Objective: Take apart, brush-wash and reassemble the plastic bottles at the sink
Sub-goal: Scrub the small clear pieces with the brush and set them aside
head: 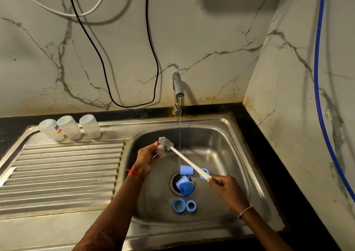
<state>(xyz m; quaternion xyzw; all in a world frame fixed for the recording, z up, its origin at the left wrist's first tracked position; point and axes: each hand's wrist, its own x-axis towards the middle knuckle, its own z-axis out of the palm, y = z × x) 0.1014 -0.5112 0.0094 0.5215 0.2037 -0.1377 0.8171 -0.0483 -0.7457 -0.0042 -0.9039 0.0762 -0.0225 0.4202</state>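
Above sink, brush bristles far-left.

Ahead of me, 1 black cable and 1 white cable loop across the veined marble wall; 1 blue hose runs down the wall on my right.
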